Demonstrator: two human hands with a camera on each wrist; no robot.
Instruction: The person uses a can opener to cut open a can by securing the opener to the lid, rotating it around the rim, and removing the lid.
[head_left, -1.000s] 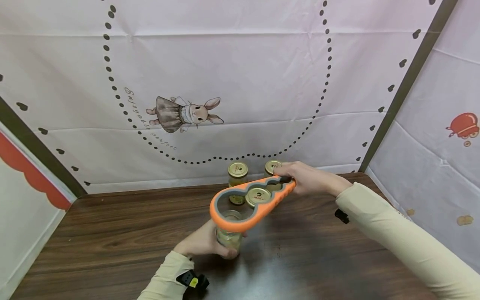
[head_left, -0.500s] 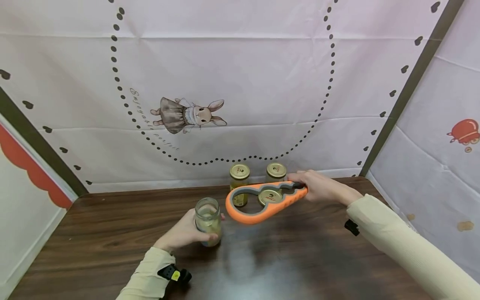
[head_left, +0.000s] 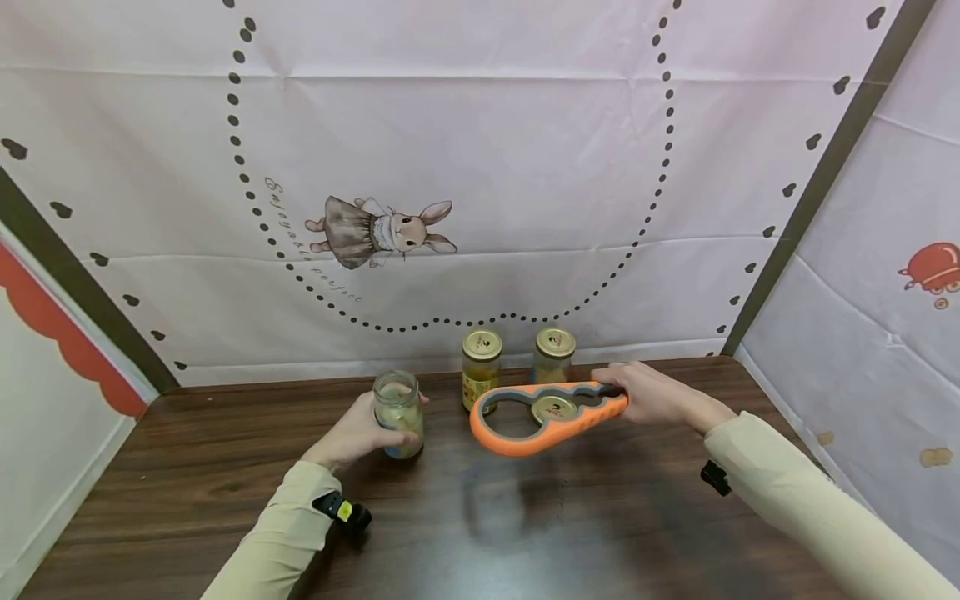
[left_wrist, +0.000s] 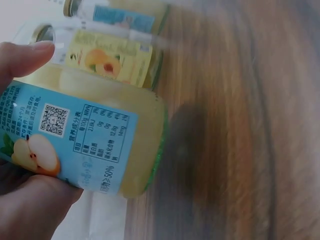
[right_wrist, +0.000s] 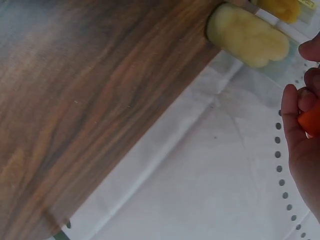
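Observation:
My left hand (head_left: 363, 429) grips a lidless glass jar (head_left: 401, 417) of pale fruit, thumb and fingers round its side. In the left wrist view the jar's blue label (left_wrist: 95, 150) shows cut fruit. My right hand (head_left: 652, 396) holds an orange jar opener (head_left: 513, 446) with a grey lining by its handle end, out over the table. A gold lid (head_left: 555, 408) sits within the opener's middle notch. At the right edge of the right wrist view, curled fingers wrap the orange handle (right_wrist: 311, 120). Whether the held jar touches the table is unclear.
Two lidded jars stand at the table's back edge: a yellow-labelled jar (head_left: 482, 367) and a pale-filled jar (head_left: 553, 358), partly behind the opener. A white printed cloth (head_left: 525, 167) hangs behind the dark wooden table (head_left: 247, 475).
My left hand has carried the lidless jar leftward and back, out from under the opener. My right hand has moved the opener right and slightly down in view, the gold lid travelling with it.

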